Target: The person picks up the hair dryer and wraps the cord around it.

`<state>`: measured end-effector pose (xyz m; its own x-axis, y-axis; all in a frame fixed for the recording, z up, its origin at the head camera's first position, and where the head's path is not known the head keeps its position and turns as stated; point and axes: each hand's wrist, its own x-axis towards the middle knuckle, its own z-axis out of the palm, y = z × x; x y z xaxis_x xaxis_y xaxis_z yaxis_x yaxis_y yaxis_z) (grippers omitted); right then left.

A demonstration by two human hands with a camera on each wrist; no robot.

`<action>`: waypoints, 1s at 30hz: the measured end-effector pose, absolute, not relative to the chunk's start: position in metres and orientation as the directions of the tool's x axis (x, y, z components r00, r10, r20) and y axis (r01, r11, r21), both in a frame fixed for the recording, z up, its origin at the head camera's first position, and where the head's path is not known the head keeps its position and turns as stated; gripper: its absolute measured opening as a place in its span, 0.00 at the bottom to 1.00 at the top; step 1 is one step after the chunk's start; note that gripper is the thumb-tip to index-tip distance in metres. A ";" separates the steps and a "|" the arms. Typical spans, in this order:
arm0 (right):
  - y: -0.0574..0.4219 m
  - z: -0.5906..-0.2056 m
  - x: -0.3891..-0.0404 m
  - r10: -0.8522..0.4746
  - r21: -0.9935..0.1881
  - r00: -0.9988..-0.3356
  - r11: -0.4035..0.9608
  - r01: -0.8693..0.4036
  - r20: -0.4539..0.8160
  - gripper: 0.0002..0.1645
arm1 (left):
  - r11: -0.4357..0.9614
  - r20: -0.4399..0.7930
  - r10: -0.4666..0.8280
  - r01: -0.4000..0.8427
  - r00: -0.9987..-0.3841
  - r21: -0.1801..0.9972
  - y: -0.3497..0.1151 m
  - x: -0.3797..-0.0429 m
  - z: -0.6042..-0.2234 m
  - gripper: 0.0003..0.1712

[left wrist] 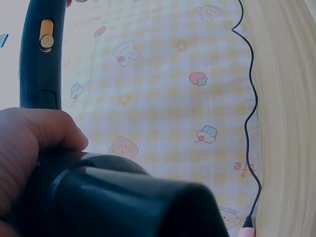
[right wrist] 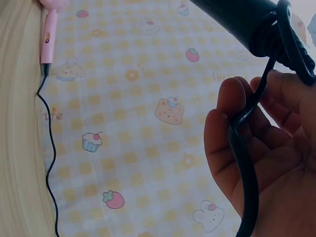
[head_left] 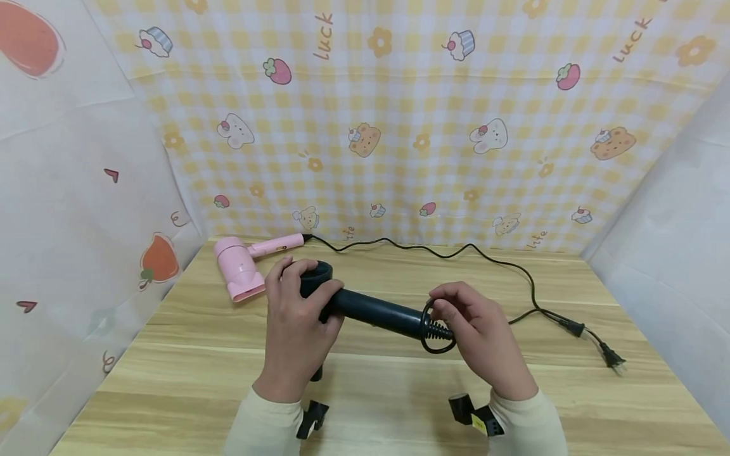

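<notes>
My left hand [head_left: 296, 342] grips a dark hair dryer [head_left: 382, 313] where its head meets the handle, above the wooden table. In the left wrist view, the dryer's wide nozzle [left wrist: 123, 197] fills the lower part, and an orange switch [left wrist: 46, 35] shows on the handle. At the handle's far end, my right hand [head_left: 485, 339] pinches the dryer's black cord [right wrist: 244, 163]. A thin black ring [head_left: 422, 326] shows beside the ribbed cord sleeve [head_left: 438, 329]. In the right wrist view, the cord passes between the fingers and down across the palm.
A pink hair dryer [head_left: 239, 269] lies at the table's back left. Its black cord [head_left: 393, 242] runs wavily along the back edge. Two black plugs [head_left: 613, 358] lie at the right. A yellow checked cloth [head_left: 388, 177] hangs behind the table [head_left: 188, 373].
</notes>
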<state>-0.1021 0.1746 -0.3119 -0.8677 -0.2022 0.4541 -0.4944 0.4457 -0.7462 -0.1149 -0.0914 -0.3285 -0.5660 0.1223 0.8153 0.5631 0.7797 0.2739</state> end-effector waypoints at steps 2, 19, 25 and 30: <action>0.176 -0.313 -0.103 -0.221 -0.757 -0.877 0.443 -0.480 0.427 0.08 | 0.778 0.814 0.120 0.564 -0.568 0.278 -0.092 -0.114 -0.328 0.18; 0.172 -0.321 -0.111 -0.352 -0.792 -0.902 0.462 -0.399 0.249 0.09 | 0.773 0.816 0.101 0.561 -0.570 0.296 -0.095 -0.114 -0.327 0.20; 0.167 -0.322 -0.110 -0.418 -0.739 -0.871 0.497 -0.456 0.257 0.17 | 0.777 0.813 0.090 0.551 -0.575 0.303 -0.095 -0.115 -0.328 0.21; 0.162 -0.321 -0.108 -0.434 -0.732 -0.883 0.540 -0.416 0.181 0.05 | 0.780 0.808 0.068 0.536 -0.585 0.322 -0.099 -0.117 -0.329 0.23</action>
